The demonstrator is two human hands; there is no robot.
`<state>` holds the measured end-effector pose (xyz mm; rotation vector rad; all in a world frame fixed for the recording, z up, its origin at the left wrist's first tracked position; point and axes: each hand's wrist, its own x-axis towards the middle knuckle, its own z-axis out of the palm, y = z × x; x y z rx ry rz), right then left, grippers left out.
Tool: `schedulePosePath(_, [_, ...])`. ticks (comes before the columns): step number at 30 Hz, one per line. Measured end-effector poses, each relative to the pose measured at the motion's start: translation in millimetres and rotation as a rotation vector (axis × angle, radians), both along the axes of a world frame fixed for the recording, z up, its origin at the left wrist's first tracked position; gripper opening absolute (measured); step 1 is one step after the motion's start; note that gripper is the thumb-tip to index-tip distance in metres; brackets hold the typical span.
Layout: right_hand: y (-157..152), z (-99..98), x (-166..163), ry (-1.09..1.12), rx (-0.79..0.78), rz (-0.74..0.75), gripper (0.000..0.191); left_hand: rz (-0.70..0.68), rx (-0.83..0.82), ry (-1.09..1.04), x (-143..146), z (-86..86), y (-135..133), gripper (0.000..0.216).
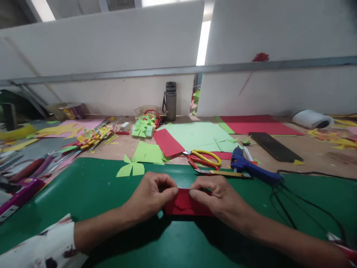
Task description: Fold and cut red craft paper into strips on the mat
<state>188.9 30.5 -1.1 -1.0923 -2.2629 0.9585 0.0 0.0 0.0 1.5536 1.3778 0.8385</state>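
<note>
A strip of red paper (182,203) is held between my two hands, just above the green mat (106,201). My left hand (154,195) pinches its upper edge near the left end, thumb against forefinger. On the other side my right hand (216,195) pinches the same edge, thumb in front, and covers the strip's right part. Just beyond my hands lie scissors (205,159) with red and yellow handles, and a cutter knife (223,173). A blue glue gun (253,167) rests to the right. Green paper leaves (131,166) lie off to the left.
Farther back are a red sheet (169,142), pale green sheets (192,136), a grey bottle (171,102) and a dark phone (275,146). Black cable (309,201) runs along the right side. A purple tool (22,197) and paper flowers (95,137) lie at left.
</note>
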Motion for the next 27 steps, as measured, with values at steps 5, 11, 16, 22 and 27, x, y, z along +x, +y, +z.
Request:
schedulePosePath(5, [4,-0.2,3,-0.011,0.021,-0.010,0.021,-0.001,-0.071,-0.072,-8,-3.9,3,0.014])
schedulePosePath(11, [5,0.2,6,-0.023,0.004,0.007,0.020,-0.025,-0.111,-0.086,-12,-1.3,5,0.018])
schedulePosePath(16, [8,-1.1,5,-0.033,-0.009,-0.001,0.020,-0.069,-0.132,-0.079,-14,-1.2,4,0.021])
schedulePosePath(22, [10,-1.8,4,0.005,-0.017,0.014,0.020,-0.133,-0.077,-0.074,-16,4.2,9,0.026])
schedulePosePath(27, [4,-1.0,1,-0.003,0.041,0.063,0.019,-0.296,0.088,0.248,2,4.0,13,0.015])
